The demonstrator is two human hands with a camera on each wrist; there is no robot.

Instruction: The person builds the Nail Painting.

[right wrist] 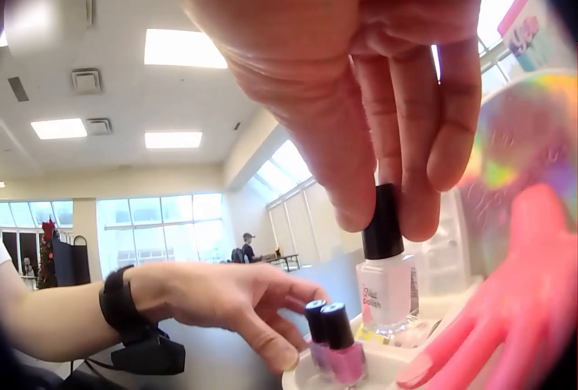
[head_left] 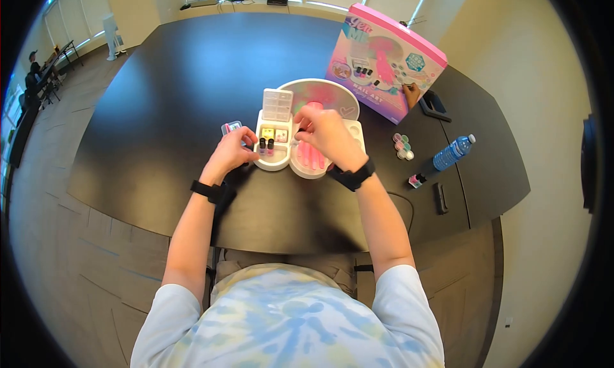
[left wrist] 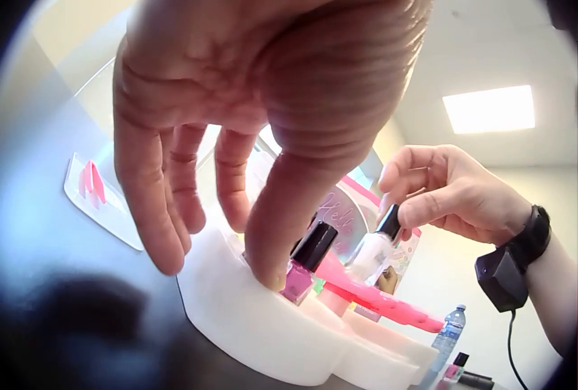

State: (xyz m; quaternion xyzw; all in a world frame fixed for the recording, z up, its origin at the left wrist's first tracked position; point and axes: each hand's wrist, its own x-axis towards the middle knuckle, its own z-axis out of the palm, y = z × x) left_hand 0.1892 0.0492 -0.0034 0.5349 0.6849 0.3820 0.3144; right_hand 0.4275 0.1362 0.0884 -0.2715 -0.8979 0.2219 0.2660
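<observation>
My right hand [head_left: 327,134] pinches the black cap of a clear nail polish bottle [right wrist: 386,292], which stands upright over the white nail art tray [head_left: 273,165]. Beside it, a pink model hand [right wrist: 519,286] lies with fingers spread on the tray's right part. Two small pink nail polish bottles [right wrist: 346,358] with black caps stand in the left compartment. My left hand [head_left: 229,152] is at the tray's left side, fingers extended loosely, thumb right at the rim near those bottles. A lid with compartments [head_left: 278,104] stands raised behind them.
An oval mirror [head_left: 332,94] rises at the tray's back. Left of the tray lies a small clear case [head_left: 231,126]. To the right are a tall pink box [head_left: 384,64], small round pots [head_left: 402,147], a water bottle [head_left: 451,153] and another polish bottle [head_left: 417,180].
</observation>
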